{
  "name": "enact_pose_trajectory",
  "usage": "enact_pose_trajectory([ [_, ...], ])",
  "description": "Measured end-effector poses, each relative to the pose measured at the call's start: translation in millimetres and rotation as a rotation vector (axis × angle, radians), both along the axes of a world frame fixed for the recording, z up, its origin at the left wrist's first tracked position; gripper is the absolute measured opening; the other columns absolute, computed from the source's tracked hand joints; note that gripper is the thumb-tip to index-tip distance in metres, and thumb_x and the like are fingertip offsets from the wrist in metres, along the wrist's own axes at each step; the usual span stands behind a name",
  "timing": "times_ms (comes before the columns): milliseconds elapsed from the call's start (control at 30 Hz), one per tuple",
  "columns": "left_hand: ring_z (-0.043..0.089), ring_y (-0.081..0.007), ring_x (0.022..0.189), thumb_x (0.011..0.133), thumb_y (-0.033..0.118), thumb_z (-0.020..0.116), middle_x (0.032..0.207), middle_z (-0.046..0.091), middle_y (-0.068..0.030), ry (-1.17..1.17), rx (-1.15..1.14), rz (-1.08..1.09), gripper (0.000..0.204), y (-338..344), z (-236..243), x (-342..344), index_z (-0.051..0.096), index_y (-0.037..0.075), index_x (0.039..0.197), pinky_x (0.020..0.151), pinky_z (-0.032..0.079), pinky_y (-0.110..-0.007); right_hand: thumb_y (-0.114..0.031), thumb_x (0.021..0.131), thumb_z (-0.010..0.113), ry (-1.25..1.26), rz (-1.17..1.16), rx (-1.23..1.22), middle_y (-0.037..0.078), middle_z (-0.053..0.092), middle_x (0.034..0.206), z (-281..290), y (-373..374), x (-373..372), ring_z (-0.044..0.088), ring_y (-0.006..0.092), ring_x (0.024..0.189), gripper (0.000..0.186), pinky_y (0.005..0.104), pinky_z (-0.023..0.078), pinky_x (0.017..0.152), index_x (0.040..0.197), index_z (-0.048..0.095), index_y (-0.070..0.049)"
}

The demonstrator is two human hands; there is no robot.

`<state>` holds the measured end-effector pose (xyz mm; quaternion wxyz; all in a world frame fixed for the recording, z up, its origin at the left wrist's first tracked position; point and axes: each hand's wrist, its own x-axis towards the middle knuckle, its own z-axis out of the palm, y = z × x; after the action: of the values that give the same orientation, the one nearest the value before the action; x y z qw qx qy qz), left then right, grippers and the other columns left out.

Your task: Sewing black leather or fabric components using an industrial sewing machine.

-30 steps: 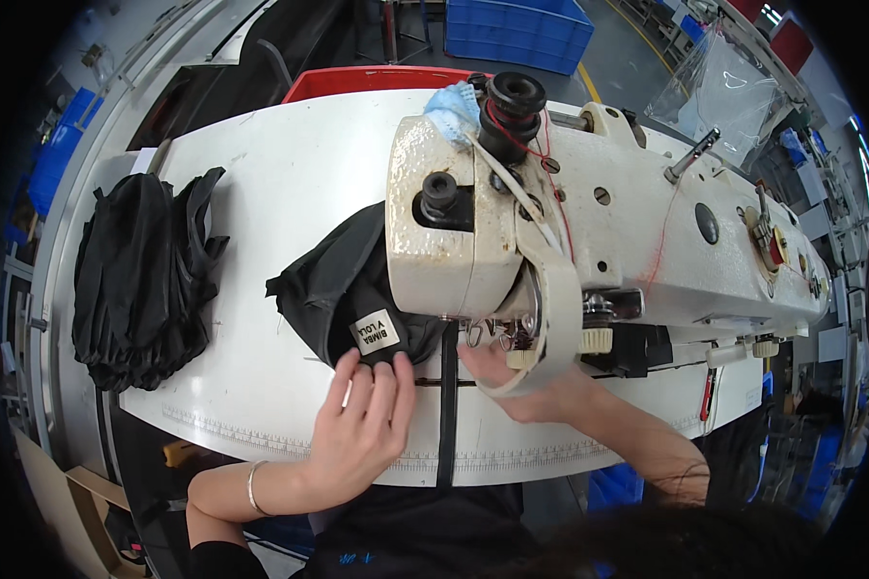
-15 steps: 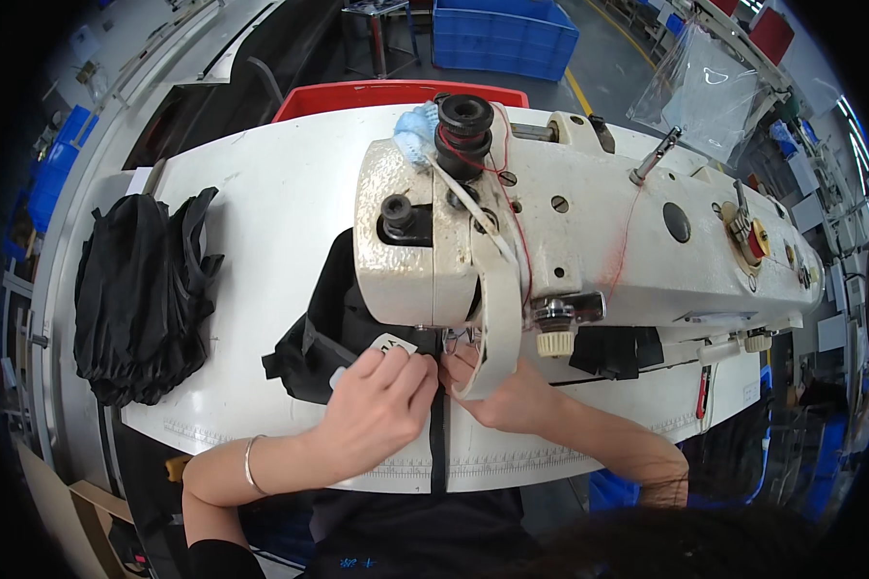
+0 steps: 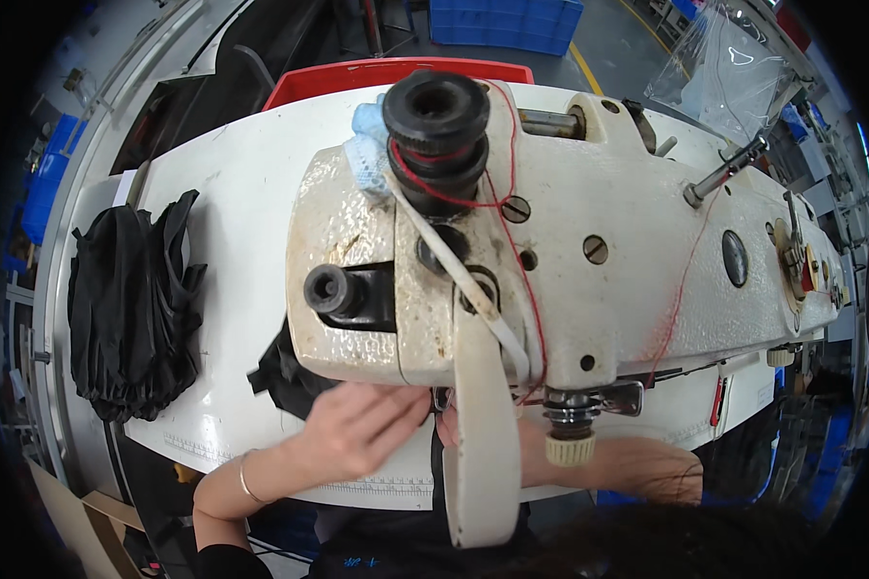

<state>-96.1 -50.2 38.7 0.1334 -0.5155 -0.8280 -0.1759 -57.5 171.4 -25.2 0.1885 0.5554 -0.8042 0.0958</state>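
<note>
A white sewing machine fills the middle, its head above my hands. My left hand is closed, fingers together and pressed to black fabric by the needle area; the fingertips are partly hidden under the head. A narrow black strip runs from there toward me over the table's front edge. My right hand is beside the strip, mostly hidden behind a broad pale curved band; its grip does not show. Red thread runs down the machine front.
A stack of black fabric pieces lies at the left of the white table. Behind the table is a red bin, with a blue crate beyond. A small red tool lies at the right. A printed ruler follows the front edge.
My head has come closer, so the machine looms larger and covers more. The white label by my left fingers is now hidden. My left fingers have shifted to the needle area.
</note>
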Motion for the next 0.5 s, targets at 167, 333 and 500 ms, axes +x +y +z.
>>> enact_pose_trajectory([
  [167,0.057,-0.0231,0.082,0.065,0.008,0.060,0.101,0.062,-0.0182,0.012,-0.057,0.017,0.029,4.6,-12.9,15.9,0.064,-0.007,0.089,0.068,0.047,-0.029,-0.017,0.066,0.055,-0.034,-0.005,0.029,0.008,0.053,0.081,-0.8,-3.3,3.3,0.058,0.0223,0.082,0.017,0.0463,0.049,0.087,0.073,0.060,-0.002],
  [333,0.056,-0.0229,0.081,0.064,0.008,0.060,0.102,0.062,-0.0184,-0.003,-0.026,0.001,0.030,8.1,-17.4,14.7,0.064,-0.008,0.090,0.069,0.047,-0.030,-0.018,0.063,0.055,0.074,-0.044,-0.026,0.009,0.054,0.084,0.7,-2.5,7.5,0.058,0.0221,0.084,0.021,0.0450,0.051,0.084,0.073,0.062,-0.002],
  [500,0.056,-0.0228,0.082,0.062,0.008,0.060,0.103,0.061,-0.0184,-0.025,-0.039,0.001,0.034,9.0,-15.7,14.5,0.063,-0.009,0.091,0.070,0.048,-0.030,-0.019,0.063,0.055,0.218,-0.085,0.132,0.011,0.059,0.098,10.3,1.6,8.0,0.059,0.0245,0.091,0.030,0.0422,0.050,0.085,0.085,0.065,0.000],
])
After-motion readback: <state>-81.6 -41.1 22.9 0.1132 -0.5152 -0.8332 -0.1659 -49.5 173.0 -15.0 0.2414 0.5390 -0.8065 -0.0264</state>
